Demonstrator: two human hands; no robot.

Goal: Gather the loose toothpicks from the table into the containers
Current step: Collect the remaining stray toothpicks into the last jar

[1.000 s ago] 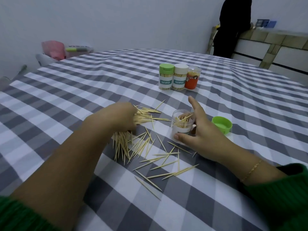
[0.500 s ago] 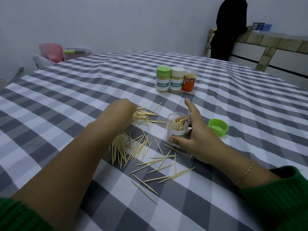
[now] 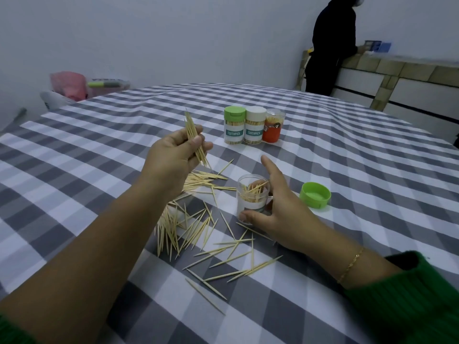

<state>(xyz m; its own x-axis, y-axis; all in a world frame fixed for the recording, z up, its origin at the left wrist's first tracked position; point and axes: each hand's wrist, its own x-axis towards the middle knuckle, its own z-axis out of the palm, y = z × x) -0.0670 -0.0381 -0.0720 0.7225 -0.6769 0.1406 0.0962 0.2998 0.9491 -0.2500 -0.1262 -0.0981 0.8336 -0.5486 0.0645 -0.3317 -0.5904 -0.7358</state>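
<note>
Raised above the table, my left hand (image 3: 175, 155) grips a bunch of toothpicks (image 3: 194, 136), which stand nearly upright between thumb and fingers. My right hand (image 3: 278, 214) holds the open clear container (image 3: 250, 198), thumb at its base and fingers behind it; several toothpicks lean inside. Its green lid (image 3: 315, 194) lies upturned to the right. Loose toothpicks (image 3: 188, 227) are scattered on the checked tablecloth (image 3: 74, 170) between my arms, with another pile (image 3: 203, 178) under my left hand.
Three closed containers stand together farther back: a green-lidded one (image 3: 233, 125), a white-lidded one (image 3: 254, 125) and an orange one (image 3: 273, 125). A person in dark clothes (image 3: 327, 43) stands at a counter at the back right. A pink bag (image 3: 68, 84) sits beyond the table's left edge.
My left hand has lifted off the table with a bunch of toothpicks and turned palm toward me. My right hand stays on the open container.
</note>
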